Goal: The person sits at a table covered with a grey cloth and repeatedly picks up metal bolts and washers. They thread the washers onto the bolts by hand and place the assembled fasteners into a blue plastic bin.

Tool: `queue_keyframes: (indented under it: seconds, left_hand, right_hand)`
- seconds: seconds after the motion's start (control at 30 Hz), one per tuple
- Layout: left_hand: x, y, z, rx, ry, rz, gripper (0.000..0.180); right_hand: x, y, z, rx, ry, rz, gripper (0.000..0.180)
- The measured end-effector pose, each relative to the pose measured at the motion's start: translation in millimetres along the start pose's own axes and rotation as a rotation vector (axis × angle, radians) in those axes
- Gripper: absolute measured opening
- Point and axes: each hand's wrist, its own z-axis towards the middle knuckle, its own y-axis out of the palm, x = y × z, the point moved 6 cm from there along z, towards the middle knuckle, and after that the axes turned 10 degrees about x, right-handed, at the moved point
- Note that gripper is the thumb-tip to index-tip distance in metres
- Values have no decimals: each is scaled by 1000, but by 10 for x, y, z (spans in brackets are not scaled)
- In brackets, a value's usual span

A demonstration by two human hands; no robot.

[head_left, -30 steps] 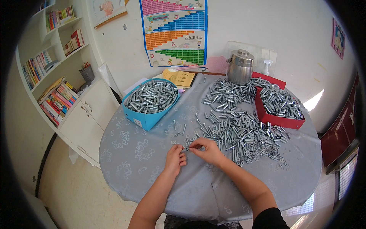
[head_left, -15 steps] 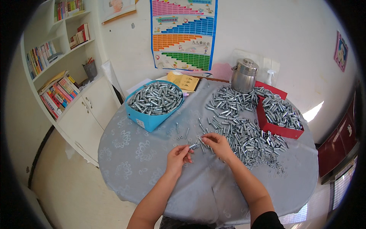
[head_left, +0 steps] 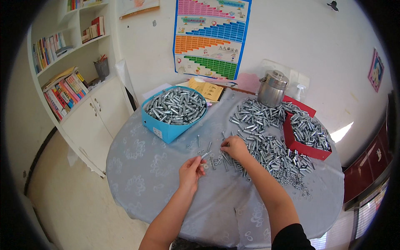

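A: Steel bolt (head_left: 204, 155) — pinched in the left hand (head_left: 191, 171) fingertips, held just above the desk (head_left: 141, 175).

B: Right hand (head_left: 234, 147)?

A: Grip closed on small parts at the edge of the loose bolt pile (head_left: 266, 146) (which part exactly, cannot tell).

B: Surroundings?

A: Blue box (head_left: 173, 111) full of bolts beyond the left hand, red tray (head_left: 306, 139) far right — metal canister (head_left: 272, 88) behind the pile.
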Motion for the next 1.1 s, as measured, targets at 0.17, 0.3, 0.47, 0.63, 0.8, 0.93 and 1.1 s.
queue_keyframes:
  seconds: [0.17,0.3,0.47,0.63,0.8,0.93,1.1]
  left_hand:
    - [7,-8,3,5,-8,-17,17]
    - [-21,2,4,-1,-22,8,16]
    - [-43,21,-25,-35,-58,2,15]
    - [-79,61,-34,-90,-110,-22,14]
    - [-117,67,-20,-134,-175,-68,15]
    - [-114,82,-33,-147,-198,-100,15]
    - [-151,72,26,-246,-225,-135,15]
  right_hand:
    - [-26,-16,7,-109,144,83,16]
    - [-112,-29,-114,-145,401,819,17]
    - [-435,-147,-247,-271,485,1005,18]
    - [-423,-138,-294,-268,493,995,21]
    - [-419,-117,-324,-275,523,969,23]
    - [-402,-94,-335,-264,533,960,23]
    - [-359,-112,-381,-182,230,540,20]
